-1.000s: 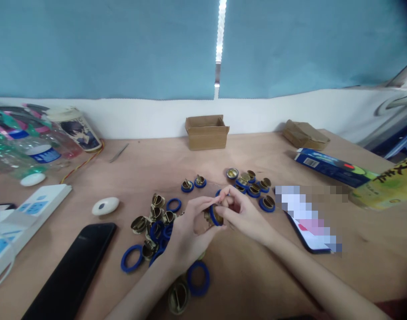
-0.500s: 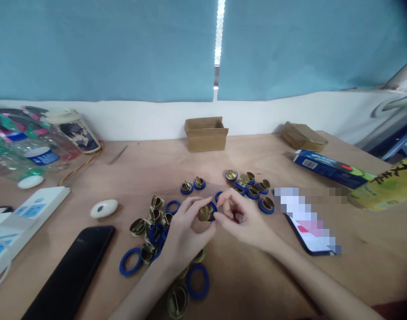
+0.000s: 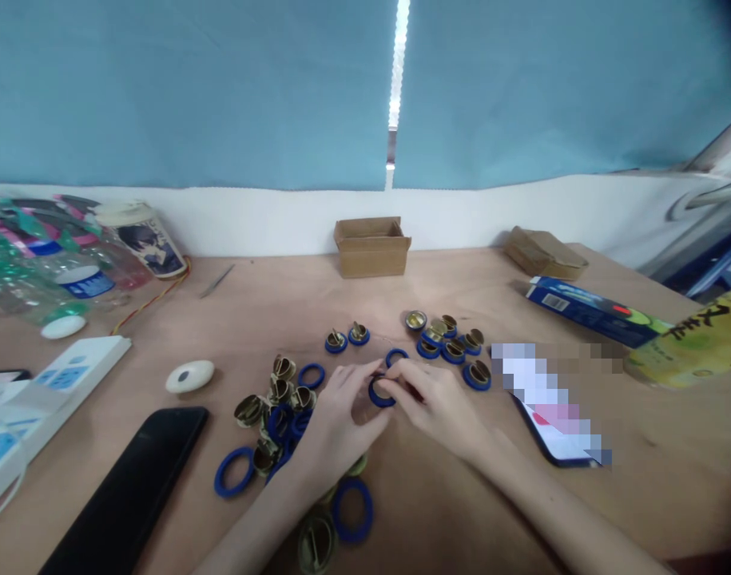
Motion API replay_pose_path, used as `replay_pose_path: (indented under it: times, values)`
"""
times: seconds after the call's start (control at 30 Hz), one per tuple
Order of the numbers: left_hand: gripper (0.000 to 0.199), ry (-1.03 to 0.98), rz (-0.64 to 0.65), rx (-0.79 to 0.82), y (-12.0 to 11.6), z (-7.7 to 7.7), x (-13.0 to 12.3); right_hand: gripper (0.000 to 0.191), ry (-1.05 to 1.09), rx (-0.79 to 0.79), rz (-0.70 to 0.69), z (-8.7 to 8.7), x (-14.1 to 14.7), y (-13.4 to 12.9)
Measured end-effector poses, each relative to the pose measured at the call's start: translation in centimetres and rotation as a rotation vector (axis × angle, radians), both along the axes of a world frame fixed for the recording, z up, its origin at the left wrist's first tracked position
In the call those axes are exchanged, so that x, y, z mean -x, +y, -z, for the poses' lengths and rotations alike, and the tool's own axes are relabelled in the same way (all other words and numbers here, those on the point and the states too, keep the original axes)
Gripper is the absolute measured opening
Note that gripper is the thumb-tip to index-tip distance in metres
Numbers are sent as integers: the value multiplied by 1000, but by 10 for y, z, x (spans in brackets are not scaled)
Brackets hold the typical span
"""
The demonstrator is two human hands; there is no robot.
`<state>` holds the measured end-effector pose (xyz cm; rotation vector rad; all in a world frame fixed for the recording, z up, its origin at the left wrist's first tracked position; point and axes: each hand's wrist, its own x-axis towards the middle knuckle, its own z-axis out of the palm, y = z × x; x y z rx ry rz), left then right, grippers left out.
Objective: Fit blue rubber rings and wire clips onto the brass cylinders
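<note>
Pinching blue ring [image 3: 380,393] with brass insert, left hand [image 3: 335,419], right hand [image 3: 440,403].

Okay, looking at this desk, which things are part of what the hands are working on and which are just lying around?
In use: left hand and right hand both gripping a blue ring; loose blue rings; brass caps; finished pieces.

Lying about: black phone, cardboard box, blue carton, power strip, bottles.

You are getting one view only, from the camera on your head, looking forward and down across the wooden table [image 3: 461,511]. It is sitting close above your left hand [image 3: 335,419] and right hand [image 3: 440,407], which are meeting at centre frame, and it is reaching beyond them to the far wall [image 3: 269,220].
</note>
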<state>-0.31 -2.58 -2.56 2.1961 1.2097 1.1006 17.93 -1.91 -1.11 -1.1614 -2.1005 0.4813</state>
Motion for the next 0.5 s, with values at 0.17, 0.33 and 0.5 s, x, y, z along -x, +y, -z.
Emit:
replay_pose_path:
  times: [0.17,0.33,0.5]
  values:
    - [45,16,-58,43,0,0,2,17,135,0,193,-8,-4,6]
    - [27,68,-4,53,2,-3,3,23,370,32,455,-8,-17,20]
    - [22,202,133,50,-3,-5,2,28,430,-41,635,-7,-43,37]
